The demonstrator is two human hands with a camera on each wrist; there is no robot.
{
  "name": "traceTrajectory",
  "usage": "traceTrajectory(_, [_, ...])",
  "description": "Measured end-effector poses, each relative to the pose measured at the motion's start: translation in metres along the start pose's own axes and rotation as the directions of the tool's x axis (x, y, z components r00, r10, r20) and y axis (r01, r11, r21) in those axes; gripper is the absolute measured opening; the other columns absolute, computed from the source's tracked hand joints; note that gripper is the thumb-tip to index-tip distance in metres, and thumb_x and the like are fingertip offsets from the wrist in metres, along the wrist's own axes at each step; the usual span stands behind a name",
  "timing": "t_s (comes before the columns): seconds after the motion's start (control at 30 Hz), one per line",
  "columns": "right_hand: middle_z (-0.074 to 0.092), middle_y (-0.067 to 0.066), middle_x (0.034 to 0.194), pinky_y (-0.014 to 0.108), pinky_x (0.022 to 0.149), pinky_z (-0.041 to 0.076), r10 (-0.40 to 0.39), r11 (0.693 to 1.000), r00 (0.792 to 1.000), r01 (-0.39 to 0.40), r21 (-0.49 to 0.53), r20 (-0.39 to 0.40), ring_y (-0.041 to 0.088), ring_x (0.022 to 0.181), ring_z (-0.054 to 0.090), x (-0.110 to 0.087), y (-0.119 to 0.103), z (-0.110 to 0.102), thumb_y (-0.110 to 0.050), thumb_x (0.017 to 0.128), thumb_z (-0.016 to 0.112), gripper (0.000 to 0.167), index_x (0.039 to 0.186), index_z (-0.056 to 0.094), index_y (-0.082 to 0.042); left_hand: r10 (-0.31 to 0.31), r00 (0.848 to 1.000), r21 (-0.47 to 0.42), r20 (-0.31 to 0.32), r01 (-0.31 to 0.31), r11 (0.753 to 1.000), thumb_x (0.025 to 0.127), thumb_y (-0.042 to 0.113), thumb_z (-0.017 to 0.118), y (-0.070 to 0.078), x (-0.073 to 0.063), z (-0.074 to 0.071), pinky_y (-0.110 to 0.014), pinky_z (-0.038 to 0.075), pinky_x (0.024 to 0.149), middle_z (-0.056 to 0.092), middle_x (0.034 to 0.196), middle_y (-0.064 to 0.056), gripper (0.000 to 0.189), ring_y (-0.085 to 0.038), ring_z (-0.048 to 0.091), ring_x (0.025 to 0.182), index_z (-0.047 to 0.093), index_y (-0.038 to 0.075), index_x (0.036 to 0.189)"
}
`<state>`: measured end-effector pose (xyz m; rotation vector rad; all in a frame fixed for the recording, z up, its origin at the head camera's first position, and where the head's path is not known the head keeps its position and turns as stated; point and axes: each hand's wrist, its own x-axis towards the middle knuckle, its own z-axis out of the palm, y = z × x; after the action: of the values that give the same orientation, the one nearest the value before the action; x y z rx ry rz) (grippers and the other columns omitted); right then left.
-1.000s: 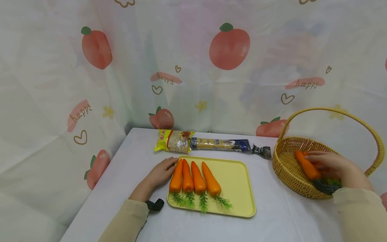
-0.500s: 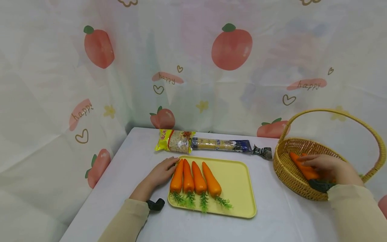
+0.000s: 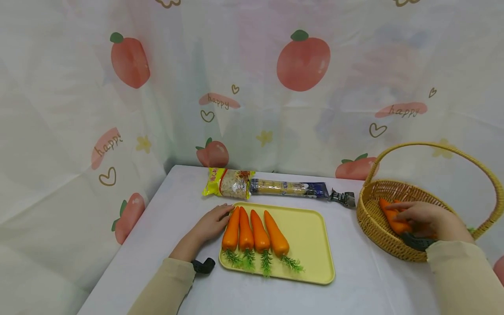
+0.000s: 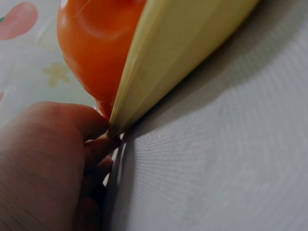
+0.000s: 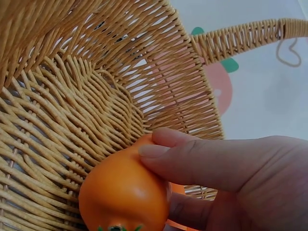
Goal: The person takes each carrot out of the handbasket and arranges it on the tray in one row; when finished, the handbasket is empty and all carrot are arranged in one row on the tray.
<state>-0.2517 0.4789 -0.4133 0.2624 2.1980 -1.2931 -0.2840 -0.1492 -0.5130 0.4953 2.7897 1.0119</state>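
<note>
In the head view, my right hand [image 3: 427, 216] reaches into the wicker basket [image 3: 378, 232] at the right and grips a carrot [image 3: 390, 215]. The right wrist view has my thumb along the upper side of this carrot [image 5: 122, 192], with fingers round the far side. More orange shows behind it, mostly hidden by the hand. My left hand [image 3: 210, 223] rests at the left edge of the yellow tray [image 3: 307, 245], fingertips right at the rim in the left wrist view. Several carrots [image 3: 260, 232] with green tops lie side by side on the tray's left half, tips away from me.
Behind the tray lie a yellow-ended food bag [image 3: 232, 183], a long blue-ended packet [image 3: 287, 188] and a small dark packet [image 3: 342, 197]. The basket's tall handle [image 3: 429, 143] arches over its opening. A fruit-printed curtain [image 3: 252, 122] hangs behind the table.
In the basket, my right hand has shifted slightly left with the carrot, then stayed nearly still. My left hand stays at the tray's edge. The head view has drifted slightly.
</note>
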Motion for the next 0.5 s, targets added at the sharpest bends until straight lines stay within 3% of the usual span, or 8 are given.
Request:
traceTrajectory(0.13, [0.048,0.018,0.118,0.036,0.078,0.058,-0.013,1.000,1.000,0.013,-0.013,0.010,0.020,0.088,0.061,-0.002,-0.002,0.003,-0.016,0.098,0.059,0.048,0.145,0.051,-0.016,-0.001,1.000,0.002,0.004,0.000,1.000,0.104,0.034,0.046,0.000,0.000,0.000,-0.051,0.024,0.123,0.041,0.157,-0.004,0.046,-0.030,0.030,0.149,0.047,0.025,0.149])
traceTrajectory(0.3, [0.054,0.009,0.104,0.033,0.075,0.056,-0.054,0.996,0.998,0.056,-0.074,0.027,0.017,0.082,0.061,-0.006,-0.007,0.003,-0.016,0.099,0.056,0.039,0.135,0.057,-0.030,0.001,1.000,0.004,0.007,-0.001,1.000,0.104,0.034,0.046,0.000,0.000,0.000,-0.051,0.024,0.123,0.041,0.157,-0.004,0.046,-0.030,0.030,0.149,0.047,0.025,0.149])
traceTrajectory(0.5, [0.051,0.008,0.104,0.033,0.070,0.052,-0.077,0.971,0.996,0.067,-0.229,-0.035,0.016,0.076,0.053,-0.013,-0.013,0.004,-0.024,0.099,0.057,0.055,0.150,0.041,-0.013,-0.002,1.000,0.003,0.005,0.002,1.000,0.104,0.034,0.046,-0.001,0.001,0.000,-0.052,0.025,0.123,0.041,0.157,-0.004,0.045,-0.030,0.030,0.149,0.047,0.025,0.149])
